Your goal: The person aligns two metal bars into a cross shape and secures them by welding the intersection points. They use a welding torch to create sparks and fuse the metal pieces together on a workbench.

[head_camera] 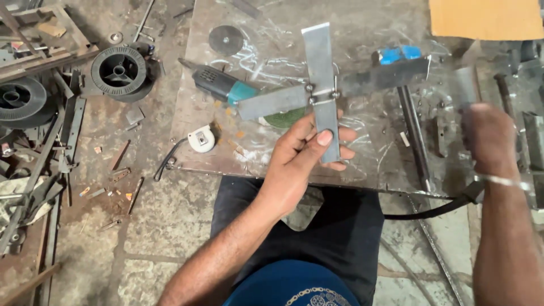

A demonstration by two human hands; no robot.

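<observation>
Left hand [306, 148]: fingers and thumb closed on the lower end of the upright strip of a metal cross [321, 90], which is held above the surface.
Metal cross: flat grey steel strips, dull and smooth, joined where they meet by small rounded weld beads; one strip stands upright, the others reach out sideways, the right-hand one darker.
Right hand [488, 136]: blurred, closed as a fist round a dark cable [430, 211]; what else it grips cannot be told. A thin shiny bangle circles the wrist.
Surface [362, 22]: a scuffed sheet-metal plate, grey-brown, streaked with pale chalk-like marks and scratches.
Angle grinder [224, 85]: black body with a teal grip, lying on the surface behind the cross, its greenish disc partly hidden by the left strip.
Loose disc [226, 39]: a round, dark, flat cutting wheel with a central hole, near the far left of the surface.
Tape measure [201, 139]: a small white rounded case at the near left edge, just beside the grinder.
Dark rod [415, 136]: a long, slim round bar lying on the surface, right of the cross.
Floor [113, 215]: stone slabs, dusty, strewn with metal offcuts; two black wire spools [119, 71] lie to the left.
</observation>
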